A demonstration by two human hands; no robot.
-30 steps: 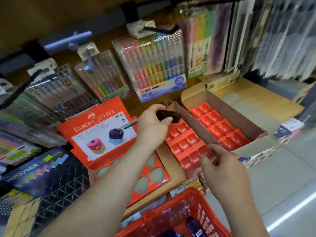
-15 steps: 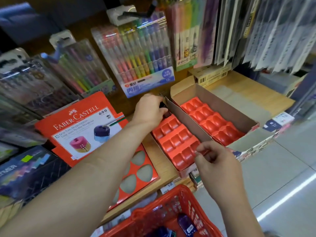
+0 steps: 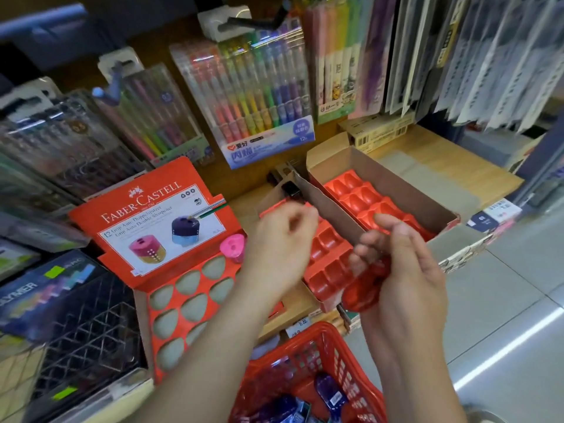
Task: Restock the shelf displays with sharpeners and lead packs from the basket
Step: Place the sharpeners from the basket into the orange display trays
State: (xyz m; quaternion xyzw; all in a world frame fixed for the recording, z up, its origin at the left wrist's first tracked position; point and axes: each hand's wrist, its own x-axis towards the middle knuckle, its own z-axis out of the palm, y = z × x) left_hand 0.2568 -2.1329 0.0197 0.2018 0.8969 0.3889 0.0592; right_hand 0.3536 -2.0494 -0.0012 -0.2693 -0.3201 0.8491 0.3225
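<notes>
Head view: right hand fingers curl round a blurred red translucent piece, probably a sharpener, just near of the red moulded plastic tray. The tray's long axis runs far-left. Left hand hovers over the tray, loosely curled, apparently empty. Red plastic basket sits nearest. Red cardboard display card reads "FABER-CASTELL", "12 Grip Auto Double Sharpener".

Wooden shelf centre right. Grey tiled floor lower right, light streak across it. Pen packs hanging above.

far centre: hanging gel-pen pack | near left: black mesh rack | right: grey tiled floor
</notes>
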